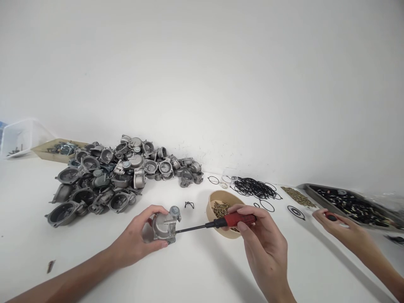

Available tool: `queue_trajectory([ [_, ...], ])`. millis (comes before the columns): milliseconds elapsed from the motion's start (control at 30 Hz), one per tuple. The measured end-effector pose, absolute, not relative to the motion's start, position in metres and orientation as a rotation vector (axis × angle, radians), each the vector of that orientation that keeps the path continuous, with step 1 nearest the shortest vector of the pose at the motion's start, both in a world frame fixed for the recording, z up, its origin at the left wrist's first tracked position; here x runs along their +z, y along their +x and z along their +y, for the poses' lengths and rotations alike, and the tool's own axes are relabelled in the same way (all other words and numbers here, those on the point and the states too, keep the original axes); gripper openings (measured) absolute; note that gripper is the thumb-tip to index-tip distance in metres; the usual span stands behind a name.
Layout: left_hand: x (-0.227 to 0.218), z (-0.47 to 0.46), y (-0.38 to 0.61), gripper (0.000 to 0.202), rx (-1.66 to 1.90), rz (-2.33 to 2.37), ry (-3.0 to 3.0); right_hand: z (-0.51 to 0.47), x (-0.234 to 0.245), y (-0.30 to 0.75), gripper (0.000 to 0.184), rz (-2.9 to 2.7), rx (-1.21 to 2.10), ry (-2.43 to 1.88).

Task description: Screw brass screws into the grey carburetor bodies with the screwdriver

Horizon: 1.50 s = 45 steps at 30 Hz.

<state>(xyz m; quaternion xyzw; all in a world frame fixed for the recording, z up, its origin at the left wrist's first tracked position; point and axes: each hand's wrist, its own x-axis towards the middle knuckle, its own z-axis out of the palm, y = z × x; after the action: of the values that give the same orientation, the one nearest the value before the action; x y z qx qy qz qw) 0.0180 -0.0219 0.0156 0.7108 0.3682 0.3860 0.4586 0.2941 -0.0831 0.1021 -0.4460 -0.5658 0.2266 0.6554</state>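
Note:
My left hand (137, 235) is closed around a grey metal carburetor float bowl (163, 227), with the thumb along its lower edge and the fingers behind it. In my right hand (263, 240) is a screwdriver (235, 219) with a red and black handle. Its dark shaft points left, and the tip meets the right side of the bowl, where a small brass-coloured screw seems to sit. Behind the screwdriver stands a round tan tub (217, 195) of brass screws (221, 208), partly hidden by my right hand.
A large pile of float bowls (120, 181) spreads across the left. Black rubber rings (255, 187) lie at the back right, beside small brass parts (296, 197) and a dark tray (311, 189). Another person's hand (341, 229) holds a red and black object at right.

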Motion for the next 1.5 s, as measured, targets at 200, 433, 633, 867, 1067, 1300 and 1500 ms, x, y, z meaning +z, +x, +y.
queue_trajectory([
  [200, 0.015, -0.022, 0.018, 0.050, 0.948, 0.894, 1.774, -0.080, 0.101, 0.295, 0.009, -1.302, 0.529, -1.003],
  [433, 0.016, -0.019, 0.017, 0.052, 0.921, 0.887, 1.835, -0.079, 0.104, 0.291, 0.012, -1.357, 0.472, -0.995],
  [633, 0.019, -0.015, 0.012, 0.055, 0.822, 0.893, 1.840, -0.071, 0.122, 0.301, 0.020, -1.456, 0.287, -0.940],
  [867, 0.028, -0.018, 0.004, 0.060, 0.736, 0.760, 1.862, -0.056, 0.181, 0.285, 0.044, -1.855, 0.234, -0.608],
  [1067, 0.034, -0.015, -0.001, 0.056, 0.651, 0.731, 1.813, -0.046, 0.201, 0.254, 0.053, -2.136, 0.163, -0.427],
  [1300, 0.036, -0.017, -0.002, 0.054, 0.629, 0.747, 1.818, -0.032, 0.183, 0.245, 0.051, -2.080, 0.168, -0.333],
  [1500, 0.034, -0.016, -0.002, 0.053, 0.650, 0.722, 1.808, -0.029, 0.179, 0.245, 0.045, -2.138, 0.157, -0.381],
])
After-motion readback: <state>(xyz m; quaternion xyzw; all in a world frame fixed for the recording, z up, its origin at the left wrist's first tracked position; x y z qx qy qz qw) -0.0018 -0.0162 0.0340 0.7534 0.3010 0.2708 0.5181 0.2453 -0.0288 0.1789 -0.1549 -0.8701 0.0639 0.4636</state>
